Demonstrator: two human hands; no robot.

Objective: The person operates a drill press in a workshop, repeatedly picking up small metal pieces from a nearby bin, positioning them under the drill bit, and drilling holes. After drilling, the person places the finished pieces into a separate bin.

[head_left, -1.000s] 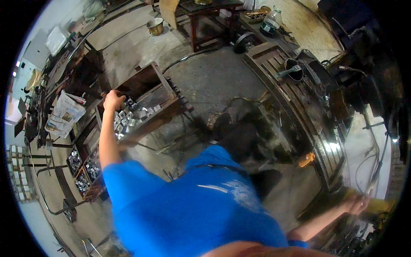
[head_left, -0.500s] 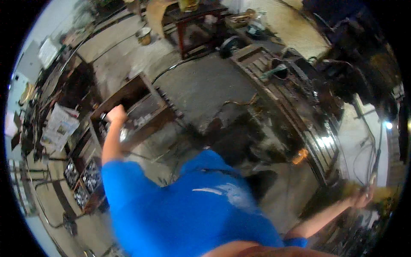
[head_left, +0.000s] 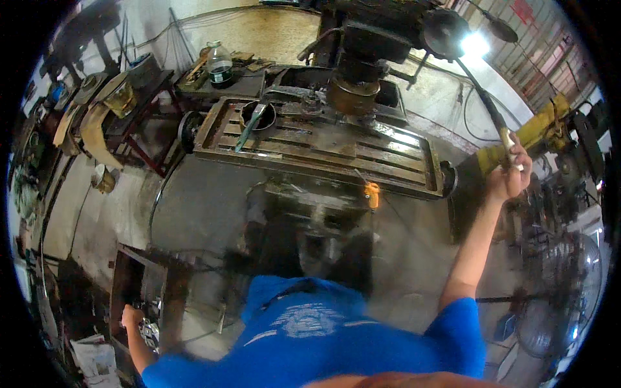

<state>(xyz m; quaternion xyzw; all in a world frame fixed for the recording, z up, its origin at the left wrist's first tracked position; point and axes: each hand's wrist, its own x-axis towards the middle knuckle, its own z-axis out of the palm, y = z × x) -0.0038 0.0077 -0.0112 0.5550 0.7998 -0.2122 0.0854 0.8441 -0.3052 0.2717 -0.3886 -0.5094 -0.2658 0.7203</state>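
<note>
My left hand (head_left: pixel 132 317) is down at the lower left, inside a dark open-topped box (head_left: pixel 163 284). Its fingers look closed; anything in them is hidden. Shiny metal parts (head_left: pixel 150 335) lie in the box beside that wrist. Raised on the right, my right hand (head_left: pixel 510 173) wraps round the pale grip at the end of a long dark lever (head_left: pixel 488 107). In front of me stretches the slotted metal table (head_left: pixel 304 147) of a milling machine, under its dark head (head_left: pixel 354 96). A brush (head_left: pixel 251 128) leans in a round pot (head_left: pixel 268 121) on that table.
An orange tool (head_left: pixel 372 195) hangs at the table's near edge. Handwheels (head_left: pixel 189 131) stick out at its ends. A bright lamp (head_left: pixel 475 44) shines beside the head. A yellow machine part (head_left: pixel 498 155) lies behind my right hand; a fan (head_left: pixel 556 294) stands lower right.
My view has swung to the right and up, bringing the machine into the middle. My right hand, on the lever, now shows much higher; my left hand stays in the box.
</note>
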